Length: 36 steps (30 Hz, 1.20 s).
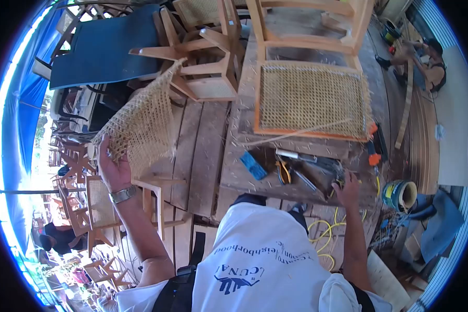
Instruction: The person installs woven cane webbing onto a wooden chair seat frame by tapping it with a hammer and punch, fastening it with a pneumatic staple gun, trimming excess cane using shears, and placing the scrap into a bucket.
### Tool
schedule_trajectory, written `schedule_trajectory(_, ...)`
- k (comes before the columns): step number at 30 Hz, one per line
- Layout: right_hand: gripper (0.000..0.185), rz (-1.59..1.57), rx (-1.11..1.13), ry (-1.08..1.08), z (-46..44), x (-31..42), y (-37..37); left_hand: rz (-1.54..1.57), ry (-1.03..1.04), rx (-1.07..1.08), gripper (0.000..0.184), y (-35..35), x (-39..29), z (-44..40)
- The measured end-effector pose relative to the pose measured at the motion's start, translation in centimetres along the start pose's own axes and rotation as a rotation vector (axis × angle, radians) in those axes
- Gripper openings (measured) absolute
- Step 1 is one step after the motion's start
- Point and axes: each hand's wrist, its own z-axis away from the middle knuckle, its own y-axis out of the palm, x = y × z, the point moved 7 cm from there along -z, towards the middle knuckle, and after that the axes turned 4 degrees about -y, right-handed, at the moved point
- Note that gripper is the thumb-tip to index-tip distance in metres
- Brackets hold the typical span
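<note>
My left hand [114, 167], with a metal watch at the wrist, is closed on the lower edge of a loose sheet of woven cane webbing [145, 117]. The sheet hangs curved in the air left of the bench. My right hand [347, 190] is low over the bench's near right edge, its fingers curled beside a grey tool [317, 164]; what they hold is too small to make out. A wooden chair frame [307, 44] lies on the bench, its seat covered with cane webbing [312, 99] that has frayed edges. A loose cane strip [291, 134] crosses the seat's near edge.
Orange-and-black pliers [283, 172], a blue block [252, 165] and an orange-handled tool [373, 156] lie on the bench. Chair frames [208, 57] are stacked at the left. A yellow hose [325, 234] coils on the floor. Another person [426, 65] sits at far right.
</note>
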Motion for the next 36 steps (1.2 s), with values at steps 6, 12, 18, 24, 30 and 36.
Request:
schedule_trajectory(6, 0.063, -0.057, -0.320, 0.249, 5.3, 2.6, -2.0, -0.190, -0.094, 0.036, 0.029, 4.3, 2.1, -9.3)
schedule_trajectory(12, 0.050, -0.023, -0.200, 0.444, 16.4, 4.9, 1.4, -0.363, 0.055, 0.467, 0.038, 17.6, 6.7, -20.9)
schedule_trajectory(18, 0.041, -0.201, -0.191, 0.682, 19.9, 8.2, -1.1, -0.604, 0.315, 0.867, 0.036, 29.1, 12.4, -23.7)
schedule_trajectory(24, 0.031, -0.235, -0.291, 0.690, 18.9, 9.8, -1.7, -0.716, 0.162, 0.633, 0.035, 27.2, 25.1, -29.6)
schedule_trajectory(30, 0.025, -0.217, -0.290, 0.702, 19.4, 13.5, -1.6, -1.345, 0.543, 0.969, 0.051, 24.2, 22.5, -25.3)
schedule_trajectory(36, 0.054, -0.417, -0.260, 0.453, 7.4, 18.9, -7.8, -0.649, 0.105, 1.179, 0.045, 26.5, 6.4, -11.0)
